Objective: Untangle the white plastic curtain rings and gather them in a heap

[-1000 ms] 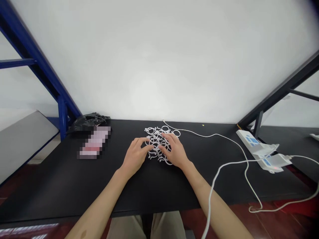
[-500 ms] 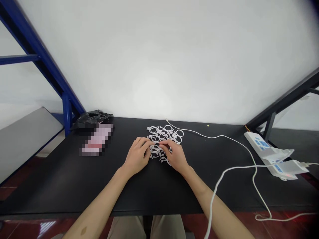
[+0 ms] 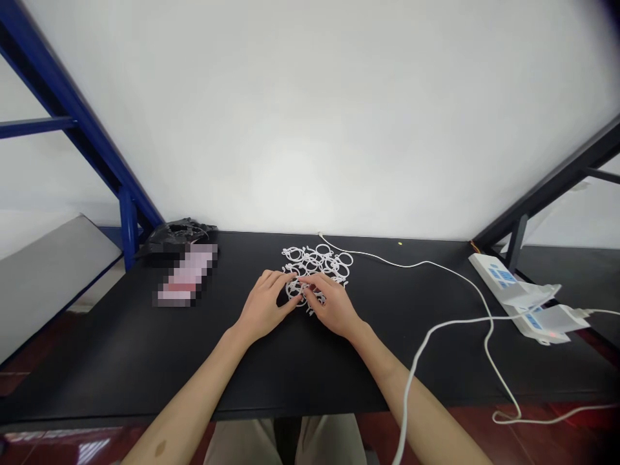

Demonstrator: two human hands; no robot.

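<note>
A loose pile of white curtain rings [image 3: 314, 261], each with a small eyelet or knob on its rim, lies on the black table. At the near side of the pile, my left hand [image 3: 265, 303] has its thumb and index finger closed around the edge of one curtain ring [image 3: 292, 292]. Facing it, my right hand [image 3: 332, 302] pinches at the same ring with bent thumb and index finger. The fingertips of both hands almost meet there, and they partly cover the ring and the rings beneath.
A white power strip [image 3: 504, 284] with plugs stands on the right of the black table [image 3: 194, 361]. A white cable [image 3: 426, 349] loops across my right forearm. At the back left lie a black plastic bag [image 3: 177, 234] and a blurred pink item [image 3: 188, 274].
My right thumb and index finger have moved slightly left, nearer my left fingertips. My left thumb has come forward and away from its index finger. The whole view has shifted a little.
</note>
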